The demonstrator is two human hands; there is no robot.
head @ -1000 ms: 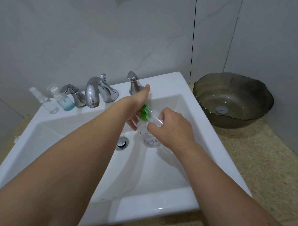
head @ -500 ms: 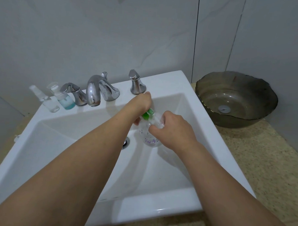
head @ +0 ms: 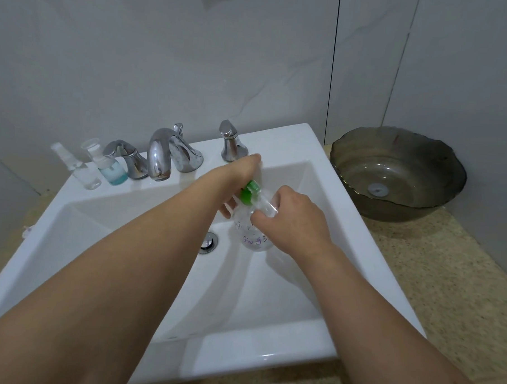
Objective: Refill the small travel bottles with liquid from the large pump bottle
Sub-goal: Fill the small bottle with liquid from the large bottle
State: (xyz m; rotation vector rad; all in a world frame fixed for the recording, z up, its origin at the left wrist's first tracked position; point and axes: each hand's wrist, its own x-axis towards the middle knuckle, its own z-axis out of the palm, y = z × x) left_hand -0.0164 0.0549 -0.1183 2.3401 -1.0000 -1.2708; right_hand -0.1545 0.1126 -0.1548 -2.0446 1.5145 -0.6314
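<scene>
Big bottle: a clear pump bottle [head: 254, 235] with purple writing is held up over the white sink [head: 268, 355], above the bowl near the drain [head: 208, 242]. It leans a little.
Pump top: the green pump [head: 248, 192] sits at the top of the big bottle, between the two hands.
Left hand: the left hand [head: 237, 182] is at the green pump, fingers curled around the top part. The exact hold is partly hidden.
Right hand: the right hand [head: 291, 219] wraps around the side of the big bottle and holds it.
Small bottles: a clear spray bottle [head: 79, 169] and a small bottle with blue liquid [head: 108, 168] stand side by side on the back ledge of the sink, left of the taps.
Taps: a shiny faucet [head: 163, 156] with two handles stands at the back of the sink.
Bowl: a dark glass bowl [head: 398, 175] sits on the speckled counter [head: 446, 281], right of the sink.
</scene>
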